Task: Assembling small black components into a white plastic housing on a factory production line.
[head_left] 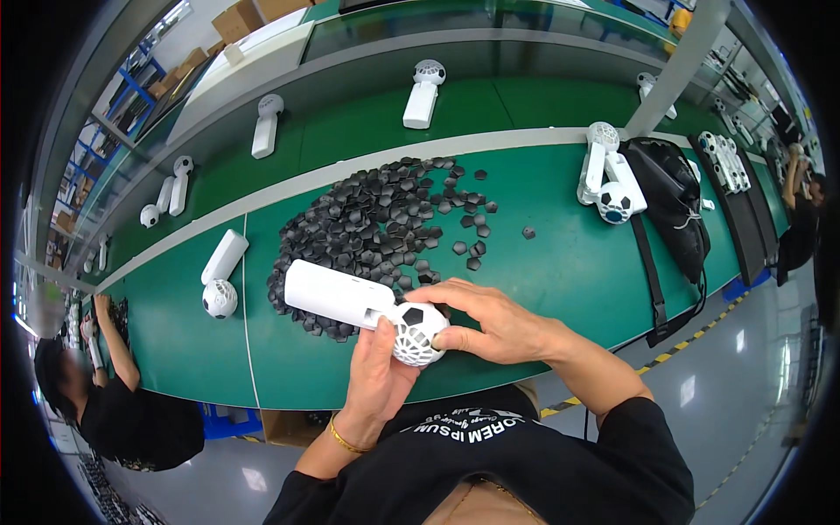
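Observation:
My left hand (378,376) is closed around the neck of a white ball-headed device (337,293), its thumb against the joint between body and head. The device has a long rounded white body, tilted over the pile, and a lattice ball head patterned like a football. At the head, my right hand (490,322) curls over the ball with its thumb pressed on the right side; its fingertips are partly hidden behind the ball. One black pentagon shows on the ball's upper face. Just beyond lies a wide pile of black pentagon pieces (350,223) on the green table (542,289).
Another such device (224,258) lies at the left, and more (602,171) lie at the right beside a black bag (669,201). Several sit spaced along the green conveyor belt (350,114) behind. A co-worker (105,385) works at the far left.

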Motion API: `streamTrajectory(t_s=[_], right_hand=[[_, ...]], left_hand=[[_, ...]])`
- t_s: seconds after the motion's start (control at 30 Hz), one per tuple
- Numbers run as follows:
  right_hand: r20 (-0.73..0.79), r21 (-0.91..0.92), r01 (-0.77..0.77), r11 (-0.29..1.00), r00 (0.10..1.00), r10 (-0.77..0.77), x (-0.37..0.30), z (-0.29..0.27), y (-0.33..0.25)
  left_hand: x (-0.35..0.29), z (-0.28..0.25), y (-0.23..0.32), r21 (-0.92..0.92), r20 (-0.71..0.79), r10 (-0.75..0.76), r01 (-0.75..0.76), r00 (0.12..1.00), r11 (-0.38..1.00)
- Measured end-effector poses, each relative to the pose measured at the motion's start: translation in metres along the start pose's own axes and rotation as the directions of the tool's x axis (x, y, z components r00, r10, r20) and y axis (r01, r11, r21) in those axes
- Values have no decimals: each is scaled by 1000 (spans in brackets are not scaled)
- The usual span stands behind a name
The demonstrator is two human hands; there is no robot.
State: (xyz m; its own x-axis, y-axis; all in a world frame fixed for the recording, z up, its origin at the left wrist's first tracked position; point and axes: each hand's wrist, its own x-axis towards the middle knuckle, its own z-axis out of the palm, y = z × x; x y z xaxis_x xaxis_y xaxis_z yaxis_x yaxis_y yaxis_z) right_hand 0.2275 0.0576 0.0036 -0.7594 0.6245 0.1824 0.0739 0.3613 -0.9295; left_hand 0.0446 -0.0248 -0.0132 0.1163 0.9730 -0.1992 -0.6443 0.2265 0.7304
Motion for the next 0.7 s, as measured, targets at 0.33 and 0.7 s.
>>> streamTrajectory(t_s=[0.33, 0.7], right_hand=[[-18, 235, -52, 971, 998, 58, -11, -4, -9], [274, 139, -227, 964, 944, 182, -29, -14, -8]], left_hand=[[-14, 4, 50, 476, 142, -432, 321, 891, 819], [11, 36, 37, 880, 473, -146, -472, 869, 42]])
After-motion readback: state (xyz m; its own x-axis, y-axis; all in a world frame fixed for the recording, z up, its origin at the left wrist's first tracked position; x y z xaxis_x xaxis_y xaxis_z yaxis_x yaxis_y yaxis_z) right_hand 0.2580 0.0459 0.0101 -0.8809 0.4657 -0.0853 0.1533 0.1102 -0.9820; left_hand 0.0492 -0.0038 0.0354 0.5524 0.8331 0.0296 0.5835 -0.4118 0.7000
